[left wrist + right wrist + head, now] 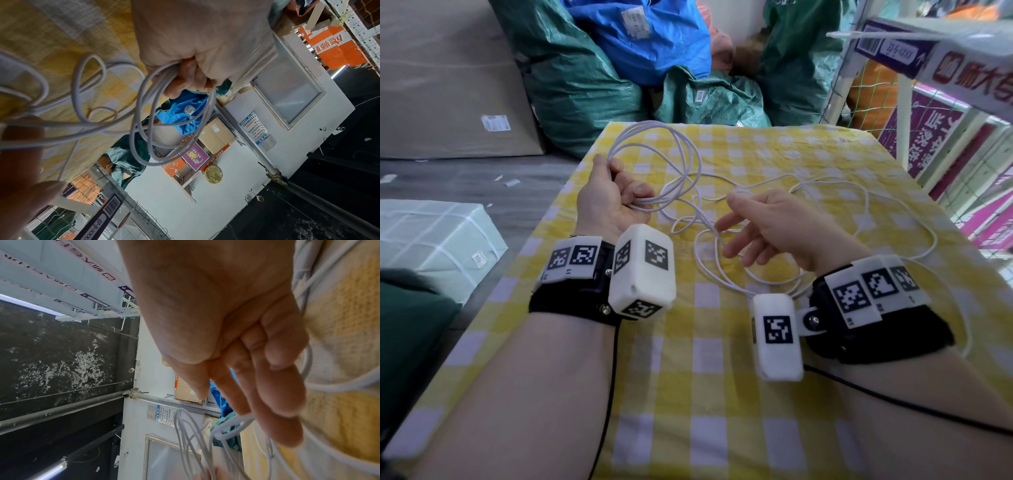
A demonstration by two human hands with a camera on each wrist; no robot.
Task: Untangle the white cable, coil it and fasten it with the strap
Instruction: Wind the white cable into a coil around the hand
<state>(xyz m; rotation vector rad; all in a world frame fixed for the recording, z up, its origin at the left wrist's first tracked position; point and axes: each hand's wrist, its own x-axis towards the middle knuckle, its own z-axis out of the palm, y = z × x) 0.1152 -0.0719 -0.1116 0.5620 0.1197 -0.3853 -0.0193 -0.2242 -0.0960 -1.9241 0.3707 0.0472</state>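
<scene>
The left hand (610,200), at centre-left of the head view, has its grip curled tight round several finished loops of the white cable (690,164), which stand up toward the top middle of the frame. The rest of the cable sprawls loose over the yellow checked tabletop (722,394), out to the right edge and back under the right wrist. The right hand (774,222), centre-right, has fingers (279,386) spread and relaxed; its grip holds nothing, though strands run just beside the fingertips.

The main risk, as I judge it, lies in the small crossings lying between the two hands: pulling slack through them could tighten one into a knot. The held loops could also slip or spring apart if the left grip eases. No strap is visible in any view, so fastening may mean letting go of something.
</scene>
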